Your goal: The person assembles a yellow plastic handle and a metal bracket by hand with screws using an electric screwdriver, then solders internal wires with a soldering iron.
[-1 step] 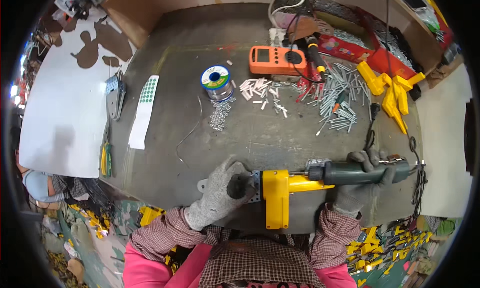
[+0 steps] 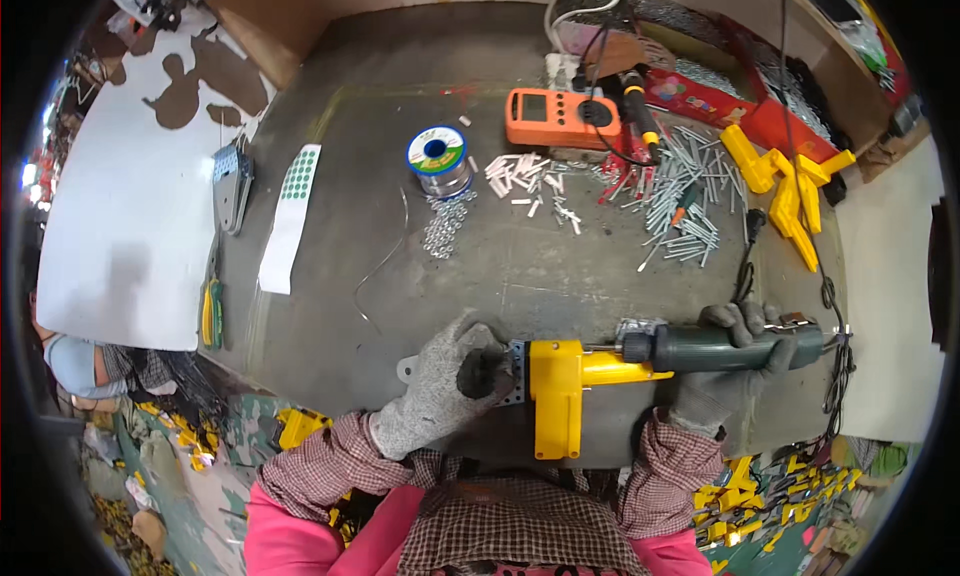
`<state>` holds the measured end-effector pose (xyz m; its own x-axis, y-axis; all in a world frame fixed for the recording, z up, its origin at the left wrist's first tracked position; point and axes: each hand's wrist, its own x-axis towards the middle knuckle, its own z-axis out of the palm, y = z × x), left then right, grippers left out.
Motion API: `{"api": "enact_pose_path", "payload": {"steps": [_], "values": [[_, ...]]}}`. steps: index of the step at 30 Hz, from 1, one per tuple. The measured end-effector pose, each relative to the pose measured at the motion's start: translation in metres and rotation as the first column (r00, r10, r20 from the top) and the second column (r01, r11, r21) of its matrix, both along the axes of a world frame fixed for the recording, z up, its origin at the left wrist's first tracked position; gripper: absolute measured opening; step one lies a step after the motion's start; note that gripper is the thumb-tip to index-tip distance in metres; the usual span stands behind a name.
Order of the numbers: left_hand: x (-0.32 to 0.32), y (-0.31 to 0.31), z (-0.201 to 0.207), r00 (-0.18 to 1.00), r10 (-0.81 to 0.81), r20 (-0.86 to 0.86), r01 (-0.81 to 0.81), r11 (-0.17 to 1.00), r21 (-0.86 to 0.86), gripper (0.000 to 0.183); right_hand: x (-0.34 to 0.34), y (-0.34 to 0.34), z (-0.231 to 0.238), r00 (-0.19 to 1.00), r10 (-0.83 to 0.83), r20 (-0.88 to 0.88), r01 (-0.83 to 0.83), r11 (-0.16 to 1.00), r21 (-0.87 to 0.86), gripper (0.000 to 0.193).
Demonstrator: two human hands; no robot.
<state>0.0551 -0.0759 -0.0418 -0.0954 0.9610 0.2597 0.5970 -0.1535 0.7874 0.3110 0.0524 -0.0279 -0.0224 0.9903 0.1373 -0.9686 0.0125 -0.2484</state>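
My left hand (image 2: 445, 376), in a grey glove with a dark patch, is closed around a metal plate (image 2: 517, 372). The plate's perforated end shows beside the fingers and lies against a yellow plastic housing (image 2: 557, 401); a rounded grey tab sticks out on the hand's other side. My right hand (image 2: 740, 371), also gloved, wraps round a dark green electric screwdriver (image 2: 700, 347) lying level. Its thin shaft points left along the top of the housing's arm, and its tip meets the yellow body. The palm side of each hand is hidden.
Behind lie a solder spool (image 2: 440, 166), metal rings (image 2: 441, 231), white sleeves (image 2: 518, 176), an orange multimeter (image 2: 545, 118) and a heap of long screws (image 2: 690, 201). Yellow housings (image 2: 790, 186) lie at right near a cable (image 2: 830, 321). At left are a sticker strip (image 2: 285, 226) and another metal plate (image 2: 232, 196).
The table items appear shifted slightly to the right in view. Both hands keep their grips, with the screwdriver and yellow housing in nearly the same place.
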Motion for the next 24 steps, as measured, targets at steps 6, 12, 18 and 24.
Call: {"api": "enact_pose_path", "payload": {"steps": [6, 12, 18, 24], "values": [[-0.007, -0.003, -0.006, 1.000, 0.002, -0.004, -0.003, 0.997, -0.073, 0.023, 0.010, 0.004, -0.003, 0.997, -0.072, -0.003, 0.071, 0.996, -0.054, 0.032], [-0.008, -0.004, -0.010, 0.998, -0.055, -0.018, 0.055, 0.998, 0.025, 0.020, 0.007, -0.002, 0.000, 0.993, -0.113, 0.035, 0.116, 0.990, -0.086, 0.032], [-0.005, -0.003, -0.010, 0.995, -0.029, -0.091, 0.025, 0.999, -0.048, 0.021, 0.007, 0.002, -0.004, 0.999, -0.047, 0.003, 0.047, 0.998, -0.051, 0.029], [-0.005, -0.001, -0.010, 0.998, -0.009, -0.059, 0.007, 0.999, -0.041, 0.023, -0.003, 0.006, -0.005, 0.987, 0.057, -0.148, -0.058, 0.998, -0.005, 0.025]]}}
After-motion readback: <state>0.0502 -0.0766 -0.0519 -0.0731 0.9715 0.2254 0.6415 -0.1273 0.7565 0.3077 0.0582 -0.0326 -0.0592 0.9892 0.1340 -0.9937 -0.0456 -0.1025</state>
